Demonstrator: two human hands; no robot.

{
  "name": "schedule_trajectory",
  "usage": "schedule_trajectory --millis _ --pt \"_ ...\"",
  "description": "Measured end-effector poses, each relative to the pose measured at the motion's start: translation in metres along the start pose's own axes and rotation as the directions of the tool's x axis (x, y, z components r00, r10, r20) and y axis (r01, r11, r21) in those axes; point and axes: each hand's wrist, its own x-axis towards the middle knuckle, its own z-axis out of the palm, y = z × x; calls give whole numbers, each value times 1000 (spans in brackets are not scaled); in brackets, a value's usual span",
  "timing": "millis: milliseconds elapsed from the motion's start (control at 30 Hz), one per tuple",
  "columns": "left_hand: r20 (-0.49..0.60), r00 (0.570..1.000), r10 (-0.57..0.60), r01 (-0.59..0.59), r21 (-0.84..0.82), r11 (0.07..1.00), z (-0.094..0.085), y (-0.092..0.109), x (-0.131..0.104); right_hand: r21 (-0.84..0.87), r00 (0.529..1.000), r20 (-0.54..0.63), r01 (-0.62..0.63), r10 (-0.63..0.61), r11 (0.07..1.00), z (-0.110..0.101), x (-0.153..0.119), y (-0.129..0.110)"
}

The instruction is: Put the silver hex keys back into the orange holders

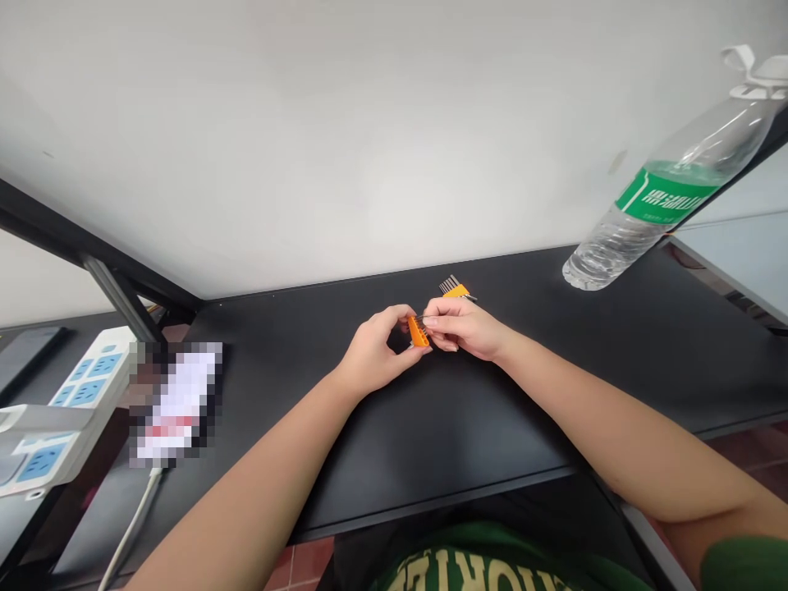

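Note:
My left hand (pixel 382 349) grips a small orange holder (pixel 419 332) between thumb and fingers, above the middle of the black table. The holder has a row of holes with thin metal pieces in some of them. At its upper right side, my right hand (pixel 459 327) pinches a thin dark metal piece (pixel 421 317), whose end is at the holder. Just behind my right hand, a second orange holder (pixel 456 291) with several metal bits standing out of it lies on the table.
A large water bottle (pixel 640 213) with a green label stands at the back right. On the left are a blurred-out device (pixel 178 402) with a white cable (pixel 139 521) and a white power strip (pixel 92 394). The black table (pixel 431 443) meets a pale wall.

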Motion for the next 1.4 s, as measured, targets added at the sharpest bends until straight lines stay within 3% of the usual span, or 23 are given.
schedule_trajectory --millis 267,433,600,767,900,1000,1133,1233,1400 --pt "-3 997 -83 83 40 996 -1 4 2 -277 983 -165 37 -85 960 10 1 -3" --pt "-29 995 -94 98 177 979 -2 1 4 -267 967 -220 66 -127 961 13 3 -3" --pt "-37 984 -176 179 304 936 -2 -5 6 -92 934 -340 83 -109 992 -1 10 -2" --pt "-101 957 -271 287 221 932 -1 -9 7 -57 936 -350 -66 42 996 -8 15 -2" --pt "-163 930 -330 353 141 925 -2 -10 8 -179 934 -344 -161 92 971 -9 18 1" --pt "-206 915 -347 371 86 925 -3 -10 9 -468 926 -373 -240 56 850 -10 19 1" --pt "-217 910 -353 373 58 926 -2 -9 10 -830 932 -359 -294 -49 474 -11 21 0" --pt "-182 915 -359 373 48 927 -1 -9 9 -929 950 -299 -267 -91 258 -10 21 2" --pt "-157 916 -371 380 36 924 -1 -9 9 -966 964 -254 -248 -80 69 -10 20 8"
